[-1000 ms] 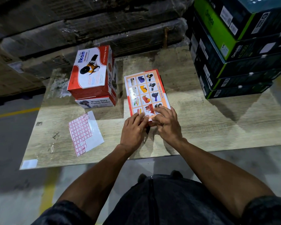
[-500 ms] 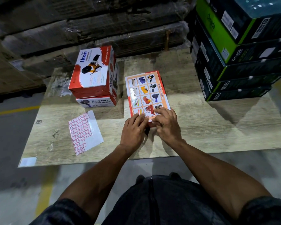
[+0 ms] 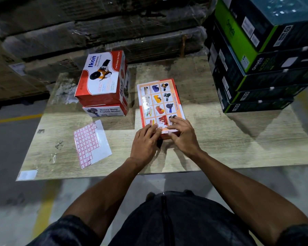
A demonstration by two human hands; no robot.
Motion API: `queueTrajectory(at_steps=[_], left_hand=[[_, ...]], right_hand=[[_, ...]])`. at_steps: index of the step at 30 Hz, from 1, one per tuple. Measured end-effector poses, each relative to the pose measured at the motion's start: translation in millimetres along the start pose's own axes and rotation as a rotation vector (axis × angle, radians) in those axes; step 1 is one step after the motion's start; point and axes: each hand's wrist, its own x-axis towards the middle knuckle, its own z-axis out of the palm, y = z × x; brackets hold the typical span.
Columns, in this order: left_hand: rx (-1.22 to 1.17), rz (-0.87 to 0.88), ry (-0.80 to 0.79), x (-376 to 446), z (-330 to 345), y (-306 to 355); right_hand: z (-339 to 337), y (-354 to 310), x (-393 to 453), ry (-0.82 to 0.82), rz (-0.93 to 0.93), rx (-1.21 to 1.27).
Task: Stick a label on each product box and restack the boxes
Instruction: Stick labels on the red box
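A red product box (image 3: 159, 102) lies flat on the wooden board (image 3: 220, 139), its picture-grid face up. My left hand (image 3: 145, 142) and my right hand (image 3: 183, 135) both rest on the box's near edge, fingers fairly straight, pressing down on a small white label (image 3: 168, 130) that shows between them. To the left stands a stack of two red and white Ikon boxes (image 3: 103, 82). A sheet of red-bordered labels (image 3: 89, 142) lies flat on the board left of my hands.
A tall stack of dark green and black boxes (image 3: 256, 55) fills the right back of the board. Wrapped cartons (image 3: 96, 23) form a wall behind. A yellow floor line (image 3: 14, 118) runs at the left. A small white sticker (image 3: 27, 174) sits on the board's near left corner.
Both hands have stayed on the near edge of the flat box, with only slight finger shifts. The camera view moved a little; the boxes and label sheet have not moved.
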Motion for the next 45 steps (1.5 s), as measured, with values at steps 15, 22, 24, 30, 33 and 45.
queueTrajectory(at_steps=[15, 22, 24, 30, 33, 45], left_hand=[[-0.026, -0.002, 0.06, -2, 3, 2], [-0.045, -0.006, 0.115, -2, 6, 3], [-0.048, -0.007, 0.125, -2, 6, 3], [-0.052, -0.01, 0.09, -1, 8, 2], [-0.065, -0.027, 0.066, -1, 7, 2], [-0.326, -0.185, 0.107, 5, -9, -4]], right_hand=[[0, -20, 15, -0.018, 0.605, 0.219], [3, -18, 9, 0.014, 0.547, 0.186], [3, -19, 7, 0.023, 0.522, 0.183], [5, -20, 10, 0.022, 0.51, 0.168], [3, -14, 11, -0.025, 0.512, 0.186], [-12, 1, -3, -0.158, 0.197, 0.019]])
